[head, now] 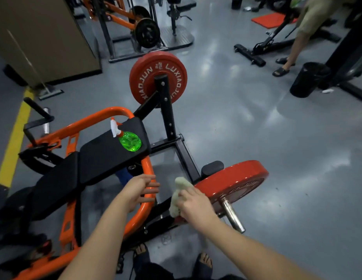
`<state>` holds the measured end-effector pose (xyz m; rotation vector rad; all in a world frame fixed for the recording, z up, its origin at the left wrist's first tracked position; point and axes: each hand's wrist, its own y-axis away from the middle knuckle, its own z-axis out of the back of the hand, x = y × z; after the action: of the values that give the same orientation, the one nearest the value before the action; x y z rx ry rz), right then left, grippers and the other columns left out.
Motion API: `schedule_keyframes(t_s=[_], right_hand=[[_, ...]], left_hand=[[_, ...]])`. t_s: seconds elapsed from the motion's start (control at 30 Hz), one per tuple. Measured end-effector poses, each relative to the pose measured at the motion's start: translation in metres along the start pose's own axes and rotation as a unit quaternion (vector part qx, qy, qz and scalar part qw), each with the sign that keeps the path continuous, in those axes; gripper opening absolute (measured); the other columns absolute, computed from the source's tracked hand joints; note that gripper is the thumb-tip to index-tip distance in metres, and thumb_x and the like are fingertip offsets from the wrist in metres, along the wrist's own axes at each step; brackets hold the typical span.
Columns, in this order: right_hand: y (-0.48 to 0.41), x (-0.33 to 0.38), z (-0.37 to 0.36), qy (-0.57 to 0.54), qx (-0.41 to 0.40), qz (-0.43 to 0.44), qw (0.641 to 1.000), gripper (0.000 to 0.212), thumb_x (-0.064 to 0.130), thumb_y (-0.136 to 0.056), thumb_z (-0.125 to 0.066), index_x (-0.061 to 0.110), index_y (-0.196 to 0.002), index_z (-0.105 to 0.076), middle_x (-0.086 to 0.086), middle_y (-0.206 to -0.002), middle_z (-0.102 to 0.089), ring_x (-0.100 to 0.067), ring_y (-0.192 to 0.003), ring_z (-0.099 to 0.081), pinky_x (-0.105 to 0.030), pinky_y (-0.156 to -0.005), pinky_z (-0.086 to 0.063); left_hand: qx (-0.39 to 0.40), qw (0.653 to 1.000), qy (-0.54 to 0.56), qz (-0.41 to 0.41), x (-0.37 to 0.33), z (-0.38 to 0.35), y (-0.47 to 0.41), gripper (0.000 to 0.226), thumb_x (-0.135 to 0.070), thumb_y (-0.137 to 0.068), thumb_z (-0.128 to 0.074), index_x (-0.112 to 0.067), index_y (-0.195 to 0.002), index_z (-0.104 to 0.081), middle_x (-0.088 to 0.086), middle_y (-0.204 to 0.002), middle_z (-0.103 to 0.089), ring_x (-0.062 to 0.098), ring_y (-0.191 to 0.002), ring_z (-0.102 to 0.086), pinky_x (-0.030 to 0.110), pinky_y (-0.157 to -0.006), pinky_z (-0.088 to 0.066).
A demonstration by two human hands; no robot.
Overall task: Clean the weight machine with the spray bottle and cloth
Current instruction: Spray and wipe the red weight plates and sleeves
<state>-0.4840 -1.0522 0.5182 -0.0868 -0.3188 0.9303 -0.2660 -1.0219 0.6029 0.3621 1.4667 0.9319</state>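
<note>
Cloth (178, 196) is bunched in the right hand (193, 205), which grips it and presses it against the near edge of the red plate (234, 182), just beside the steel peg (232, 216). The left hand (142, 188) is open, fingers spread over the orange frame (143, 211), holding nothing. The bottle (128, 139) lies on its side at the far corner of the black pad (99, 156), well apart from both hands. Wiping looks under way, I'd say around the middle; the pad, the frame and the far plate (158, 77) show no sign either way and likely remain. Obstacles: the peg juts toward the wiping arm, and the frame crowds the gap. A bin (307, 79) and another person's legs (291, 55) are far off across the floor.
</note>
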Motion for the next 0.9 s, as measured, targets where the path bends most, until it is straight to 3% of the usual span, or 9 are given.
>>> schedule_keyframes(t_s=[0.13, 0.23, 0.3, 0.4, 0.5, 0.6, 0.67, 0.77, 0.9], right_hand=[[0.002, -0.062, 0.055, -0.007, -0.104, -0.170, 0.980, 0.023, 0.030, -0.066, -0.078, 0.023, -0.084, -0.067, -0.001, -0.091, -0.062, -0.029, -0.085, -0.061, -0.037, -0.069, -0.050], [0.007, -0.106, 0.076, -0.025, -0.154, -0.327, 0.932, 0.031, 0.041, -0.079, -0.063, 0.015, -0.095, -0.068, -0.009, -0.099, -0.066, -0.035, -0.093, -0.059, -0.043, -0.078, -0.050], [0.006, -0.112, 0.077, -0.068, -0.201, -0.368, 0.905, 0.029, 0.032, -0.082, -0.062, 0.009, -0.098, -0.069, -0.013, -0.107, -0.069, -0.040, -0.098, -0.061, -0.045, -0.087, -0.051], [0.007, -0.082, 0.060, -0.044, -0.211, -0.289, 0.933, 0.028, 0.021, -0.080, -0.069, 0.014, -0.107, -0.070, -0.010, -0.120, -0.066, -0.036, -0.115, -0.058, -0.046, -0.098, -0.051], [0.014, -0.040, 0.031, -0.058, -0.139, -0.140, 0.979, 0.032, 0.026, -0.078, -0.066, 0.019, -0.109, -0.070, -0.005, -0.129, -0.062, -0.033, -0.122, -0.053, -0.046, -0.107, -0.046], [0.019, -0.013, 0.006, -0.055, -0.050, 0.011, 0.997, 0.021, 0.024, -0.075, -0.061, 0.019, -0.095, -0.069, -0.001, -0.123, -0.062, -0.028, -0.123, -0.055, -0.044, -0.117, -0.035], [0.020, -0.013, 0.003, -0.059, -0.039, 0.025, 0.997, 0.019, 0.023, -0.074, -0.062, 0.021, -0.092, -0.066, 0.001, -0.119, -0.063, -0.024, -0.123, -0.056, -0.041, -0.121, -0.029], [0.019, -0.041, 0.022, -0.091, -0.052, 0.009, 0.994, 0.032, 0.021, -0.070, -0.064, 0.024, -0.101, -0.068, 0.005, -0.124, -0.064, -0.019, -0.123, -0.058, -0.036, -0.119, -0.033], [0.034, -0.110, 0.065, -0.194, -0.119, -0.072, 0.971, 0.041, 0.018, -0.076, -0.074, 0.027, -0.116, -0.068, 0.010, -0.133, -0.061, -0.011, -0.127, -0.055, -0.024, -0.113, -0.035]], left_hand=[[0.017, 1.000, 0.003, 0.010, 0.008, -0.015, 0.007, 0.024, -0.023, -0.107, -0.045, -0.016, -0.121, -0.063, 0.005, -0.112, -0.076, 0.021, -0.103, -0.072, 0.042, -0.083, -0.059], [0.018, 1.000, 0.009, 0.021, 0.014, -0.022, 0.005, 0.026, -0.025, -0.106, -0.047, -0.015, -0.124, -0.063, 0.005, -0.110, -0.076, 0.023, -0.102, -0.073, 0.044, -0.085, -0.059], [0.007, 1.000, 0.014, 0.021, 0.016, -0.024, 0.004, 0.024, -0.026, -0.105, -0.049, -0.016, -0.123, -0.063, 0.006, -0.111, -0.076, 0.024, -0.103, -0.072, 0.044, -0.087, -0.058], [-0.047, 0.997, 0.060, -0.017, 0.016, -0.028, 0.006, 0.022, -0.021, -0.104, -0.052, -0.012, -0.118, -0.065, 0.010, -0.105, -0.076, 0.026, -0.097, -0.073, 0.043, -0.086, -0.057], [-0.133, 0.975, 0.137, -0.110, 0.010, -0.031, 0.010, 0.020, -0.016, -0.101, -0.055, -0.004, -0.110, -0.068, 0.014, -0.084, -0.072, 0.025, -0.078, -0.069, 0.038, -0.072, -0.054], [-0.155, 0.963, 0.116, -0.188, -0.003, -0.038, 0.016, 0.017, -0.016, -0.102, -0.056, -0.007, -0.102, -0.071, 0.010, -0.074, -0.068, 0.022, -0.072, -0.065, 0.038, -0.071, -0.051], [-0.128, 0.963, 0.088, -0.221, -0.011, -0.045, 0.018, 0.017, -0.012, -0.102, -0.054, -0.009, -0.103, -0.071, 0.009, -0.074, -0.068, 0.015, -0.065, -0.064, 0.038, -0.071, -0.051], [-0.063, 0.965, 0.040, -0.252, -0.026, -0.063, 0.022, 0.021, -0.006, -0.102, -0.052, -0.008, -0.111, -0.070, 0.018, -0.083, -0.071, 0.013, -0.066, -0.064, 0.036, -0.072, -0.050], [0.017, 0.956, -0.005, -0.293, -0.040, -0.103, 0.033, 0.025, -0.029, -0.096, -0.063, -0.011, -0.112, -0.070, 0.012, -0.078, -0.071, 0.015, -0.071, -0.067, 0.031, -0.069, -0.051]])
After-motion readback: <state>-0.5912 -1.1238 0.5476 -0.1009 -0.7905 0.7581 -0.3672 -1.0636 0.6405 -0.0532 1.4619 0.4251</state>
